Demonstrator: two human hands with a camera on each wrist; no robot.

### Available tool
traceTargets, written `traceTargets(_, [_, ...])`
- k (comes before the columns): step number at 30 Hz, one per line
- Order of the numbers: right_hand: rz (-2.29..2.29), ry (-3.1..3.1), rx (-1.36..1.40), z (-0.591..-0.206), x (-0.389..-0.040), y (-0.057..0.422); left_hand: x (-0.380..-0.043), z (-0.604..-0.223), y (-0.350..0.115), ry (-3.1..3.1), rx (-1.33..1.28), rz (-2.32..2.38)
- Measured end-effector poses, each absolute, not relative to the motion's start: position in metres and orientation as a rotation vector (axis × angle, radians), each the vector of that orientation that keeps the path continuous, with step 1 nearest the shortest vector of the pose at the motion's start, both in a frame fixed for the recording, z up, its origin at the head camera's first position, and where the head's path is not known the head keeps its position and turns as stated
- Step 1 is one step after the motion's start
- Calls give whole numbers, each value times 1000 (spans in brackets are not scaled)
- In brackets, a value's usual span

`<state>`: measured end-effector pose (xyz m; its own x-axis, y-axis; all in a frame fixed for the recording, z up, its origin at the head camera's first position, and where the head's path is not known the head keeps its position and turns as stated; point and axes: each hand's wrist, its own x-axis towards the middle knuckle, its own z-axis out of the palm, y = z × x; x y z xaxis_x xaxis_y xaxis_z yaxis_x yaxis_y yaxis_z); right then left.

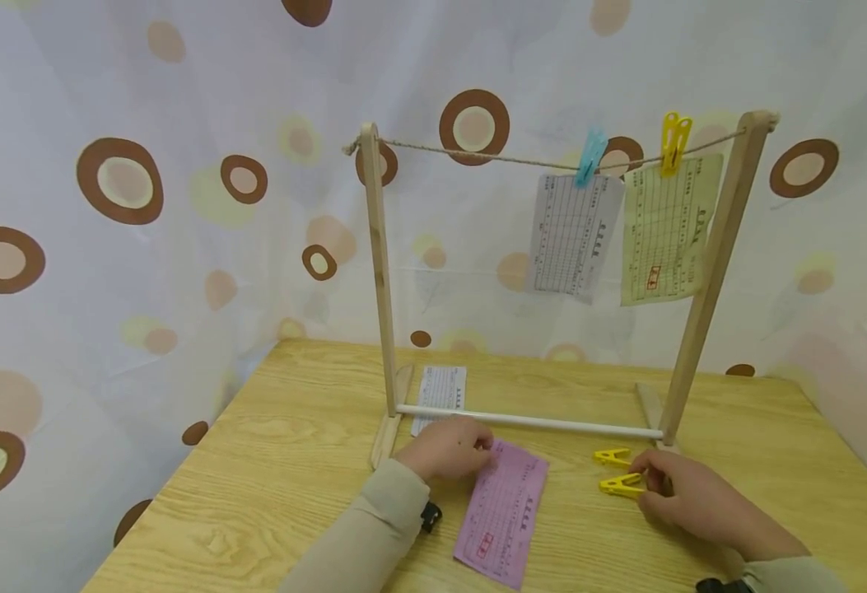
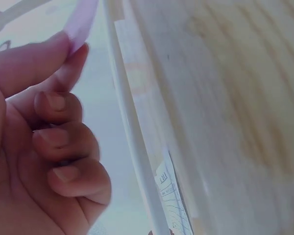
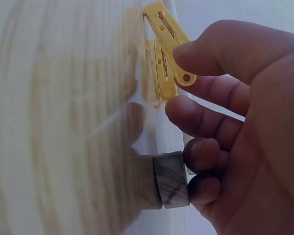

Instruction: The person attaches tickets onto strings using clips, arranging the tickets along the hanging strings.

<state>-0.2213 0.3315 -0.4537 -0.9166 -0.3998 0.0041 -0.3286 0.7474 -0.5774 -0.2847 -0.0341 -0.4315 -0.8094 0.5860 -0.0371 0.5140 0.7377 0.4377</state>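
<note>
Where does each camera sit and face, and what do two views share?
Head: on the head, facing forward and down at wooden frame and table; left hand, right hand and sleeves show.
Left wrist: on that wrist, facing pink paper pinched by the left hand, visible at left.
Right wrist: on that wrist, facing a yellow clothespin pinched by the right hand, visible at right.
Head and right wrist share that clothespin and a second clothespin.

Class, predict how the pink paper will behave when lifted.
Likely floppy and light: the pink paper looks like one thin sheet. It may sag at its far end, since the left hand pinches it near one corner.
</note>
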Motion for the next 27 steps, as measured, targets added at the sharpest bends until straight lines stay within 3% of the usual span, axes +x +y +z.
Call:
traceTargets(13, [-928,2875,-659,-455,-221,332,-282,-417,-40,2810,878,867])
traceTargets(27, [-1070,2924,-549,-439,-217,323,-278,-394,-47,2941,940,873])
